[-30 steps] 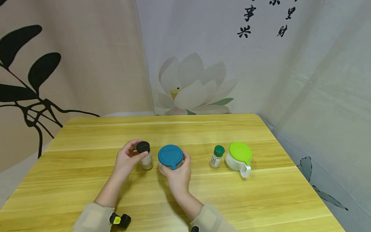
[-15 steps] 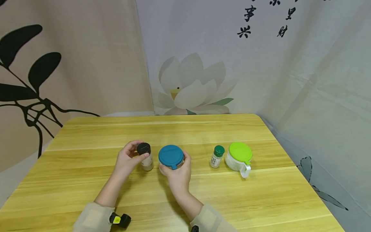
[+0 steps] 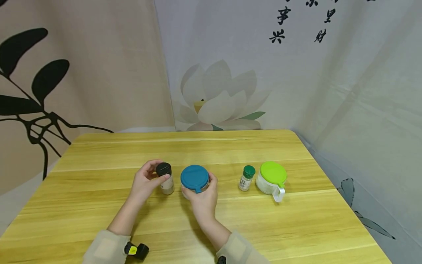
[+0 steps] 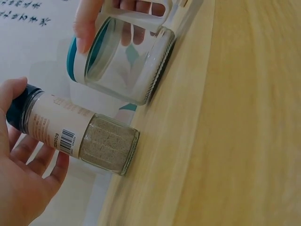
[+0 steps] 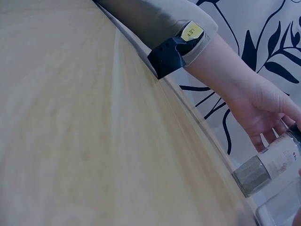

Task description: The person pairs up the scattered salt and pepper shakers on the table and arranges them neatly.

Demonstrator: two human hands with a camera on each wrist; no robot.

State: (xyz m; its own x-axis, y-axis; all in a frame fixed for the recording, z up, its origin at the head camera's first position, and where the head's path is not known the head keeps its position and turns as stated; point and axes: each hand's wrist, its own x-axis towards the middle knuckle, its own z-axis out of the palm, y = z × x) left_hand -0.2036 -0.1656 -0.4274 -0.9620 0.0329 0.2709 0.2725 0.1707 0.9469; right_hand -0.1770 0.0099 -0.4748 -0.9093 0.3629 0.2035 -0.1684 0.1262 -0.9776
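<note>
On the table my left hand (image 3: 144,183) holds a glass spice jar (image 3: 168,187) by its black cap, thumb in front and fingers behind. The jar stands upright. Grey-brown powder (image 4: 107,142) fills its lower part in the left wrist view. To its right, my right hand (image 3: 202,203) grips a glass seasoning pot with a blue lid (image 3: 194,176), thumb near the rim and fingers around the far side. The left wrist view shows this pot's clear glass wall (image 4: 124,61) and white handle (image 4: 157,21). In the right wrist view, only a corner of the pot shows.
Further right stand a small spice bottle with a green cap (image 3: 246,178) and a seasoning pot with a lime-green lid (image 3: 273,173) and white handle. All stand on a wooden table (image 3: 296,220). A printed cloth (image 3: 221,44) hangs behind it.
The black-capped jar and my left fingers shifted very slightly right and nearer in the first half second. Otherwise both hands stay in place.
</note>
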